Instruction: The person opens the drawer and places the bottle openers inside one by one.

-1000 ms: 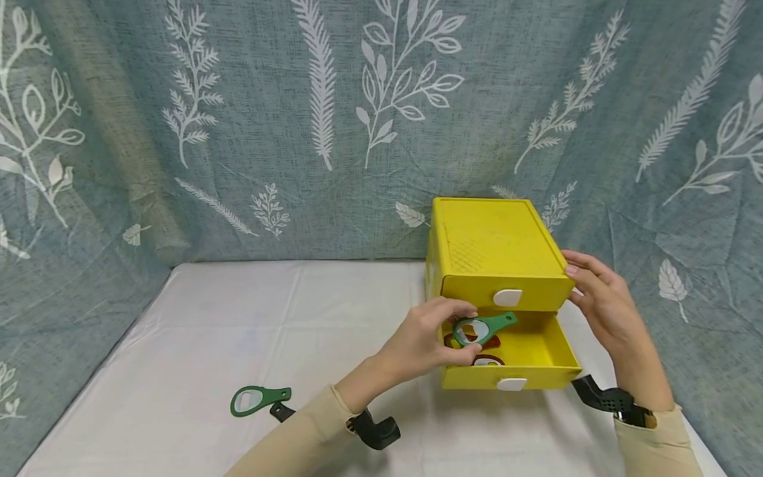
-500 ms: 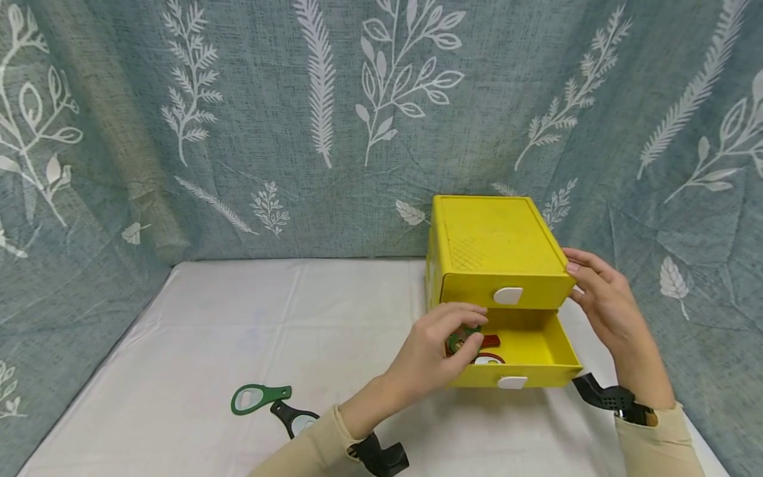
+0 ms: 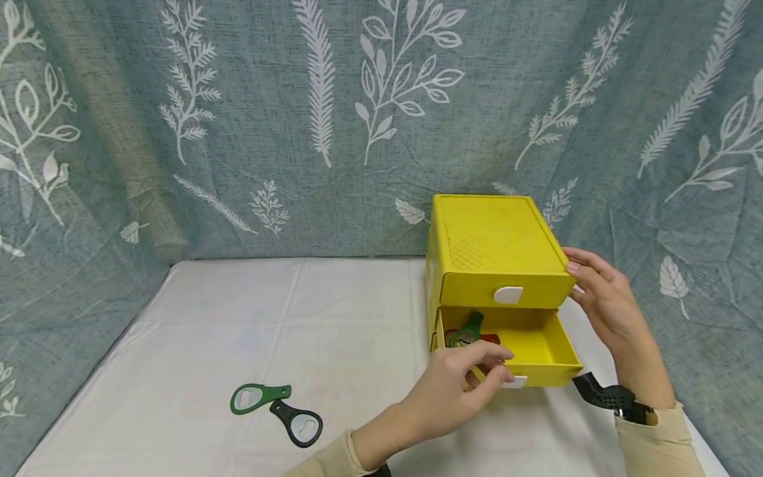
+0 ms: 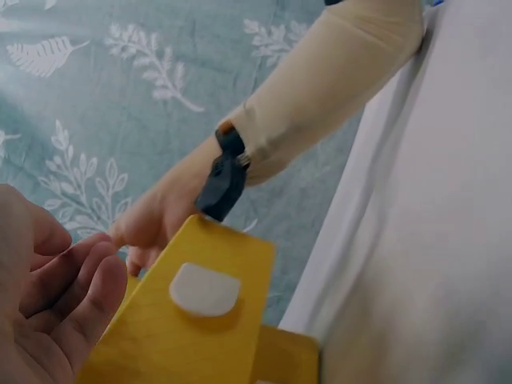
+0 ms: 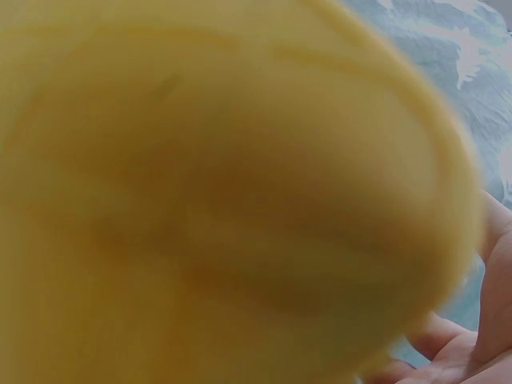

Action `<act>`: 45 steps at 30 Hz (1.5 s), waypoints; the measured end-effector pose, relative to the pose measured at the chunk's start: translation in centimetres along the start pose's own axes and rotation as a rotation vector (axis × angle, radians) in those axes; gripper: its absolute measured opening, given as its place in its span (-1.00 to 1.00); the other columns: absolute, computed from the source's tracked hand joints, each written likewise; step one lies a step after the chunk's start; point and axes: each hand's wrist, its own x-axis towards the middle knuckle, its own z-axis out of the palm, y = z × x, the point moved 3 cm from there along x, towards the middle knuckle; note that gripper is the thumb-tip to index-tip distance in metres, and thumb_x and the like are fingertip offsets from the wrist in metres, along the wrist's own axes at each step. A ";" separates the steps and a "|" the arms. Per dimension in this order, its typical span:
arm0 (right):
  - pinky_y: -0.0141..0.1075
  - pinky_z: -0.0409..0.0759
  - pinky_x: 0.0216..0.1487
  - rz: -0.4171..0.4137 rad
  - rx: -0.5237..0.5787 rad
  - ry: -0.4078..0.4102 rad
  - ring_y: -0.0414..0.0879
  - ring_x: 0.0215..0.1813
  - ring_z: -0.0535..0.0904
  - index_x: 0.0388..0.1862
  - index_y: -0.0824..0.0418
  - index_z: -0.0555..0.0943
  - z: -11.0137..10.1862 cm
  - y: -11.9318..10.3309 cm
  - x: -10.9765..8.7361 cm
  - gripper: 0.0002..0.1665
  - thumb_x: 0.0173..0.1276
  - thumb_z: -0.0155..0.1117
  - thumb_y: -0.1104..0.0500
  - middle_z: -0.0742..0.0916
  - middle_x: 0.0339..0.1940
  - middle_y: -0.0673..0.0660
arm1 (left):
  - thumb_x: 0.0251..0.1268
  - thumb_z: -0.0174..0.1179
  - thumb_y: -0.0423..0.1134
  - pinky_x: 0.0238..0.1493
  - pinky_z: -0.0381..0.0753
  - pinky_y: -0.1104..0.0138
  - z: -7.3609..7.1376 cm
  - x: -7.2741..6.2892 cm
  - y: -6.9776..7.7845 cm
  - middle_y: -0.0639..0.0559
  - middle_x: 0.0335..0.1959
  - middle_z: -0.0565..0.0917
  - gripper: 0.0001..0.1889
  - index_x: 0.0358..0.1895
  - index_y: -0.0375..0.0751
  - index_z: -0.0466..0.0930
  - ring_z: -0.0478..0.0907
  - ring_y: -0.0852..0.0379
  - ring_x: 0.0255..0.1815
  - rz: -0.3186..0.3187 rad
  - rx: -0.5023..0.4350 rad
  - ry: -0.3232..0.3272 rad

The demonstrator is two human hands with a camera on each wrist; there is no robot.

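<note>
A yellow two-drawer cabinet stands on the right of the table, its lower drawer pulled out. A green bottle opener lies at that drawer's left, over a dark red one. My left hand is in front of the drawer, its loosely bent fingertips by the white handle; nothing shows between finger and thumb. My right hand rests its fingers against the cabinet's upper right edge. In the left wrist view, the left fingers are bent beside the yellow cabinet. Yellow plastic fills most of the right wrist view.
Left on the white tablecloth lie a green bottle opener and a black one, close together. A blue-green leaf-patterned curtain hangs behind and at the sides. The upper drawer is pushed in.
My left hand has lowered the green bottle opener into the drawer and let it go, then drawn back toward the drawer front. My right hand has stayed at the cabinet's edge.
</note>
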 end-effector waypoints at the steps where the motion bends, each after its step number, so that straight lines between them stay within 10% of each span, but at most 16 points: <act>1: -0.34 0.56 0.02 0.000 0.002 0.000 -0.13 0.06 0.59 0.23 0.22 0.53 0.0 0.0 0.0 -0.66 0.54 0.09 0.26 0.60 0.14 0.06 | 0.44 0.12 -0.41 -0.41 0.56 0.58 0.3 -0.1 0.0 0.05 -0.31 0.74 -0.82 0.03 -0.28 0.56 0.54 0.49 -0.41 -0.015 -0.014 -0.025; 17: -0.34 0.56 0.02 -0.017 -0.006 -0.008 -0.13 0.07 0.58 0.23 0.22 0.52 0.0 0.0 0.1 -0.66 0.54 0.07 0.26 0.60 0.14 0.07 | 0.52 0.05 -0.30 -0.51 0.59 0.50 3.1 -1.4 -2.1 0.21 -0.40 0.73 -0.64 0.31 -0.18 0.44 0.57 0.54 -0.51 -0.293 -0.179 -0.211; 28: -0.33 0.57 0.01 -0.025 -0.001 -0.020 -0.12 0.07 0.58 0.24 0.23 0.52 -0.1 -0.1 -0.2 -0.66 0.54 0.05 0.28 0.61 0.13 0.06 | 0.45 0.12 -0.24 -0.38 0.54 0.58 3.5 -1.8 -2.9 0.37 -0.39 0.62 -0.51 0.39 0.19 0.38 0.52 0.51 -0.45 -0.387 -0.081 -0.332; 35: -0.33 0.57 0.02 -0.032 -0.004 -0.026 -0.12 0.07 0.58 0.25 0.24 0.50 -0.1 -0.1 -0.2 -0.65 0.55 0.05 0.28 0.60 0.14 0.07 | 0.45 0.14 -0.22 -0.15 0.53 0.55 3.6 -2.0 -3.1 0.20 0.05 0.64 -0.51 0.39 0.22 0.41 0.58 0.42 -0.13 -0.440 -0.193 -0.313; 45: -0.33 0.56 0.02 -0.030 -0.019 -0.028 -0.12 0.08 0.58 0.26 0.24 0.49 -0.1 0.1 -0.1 -0.65 0.55 0.04 0.28 0.60 0.15 0.07 | 0.48 0.08 -0.17 -0.28 0.57 0.48 3.5 -2.0 -3.1 0.24 -0.02 0.67 -0.55 0.37 0.28 0.44 0.58 0.41 -0.16 -0.490 -0.198 -0.298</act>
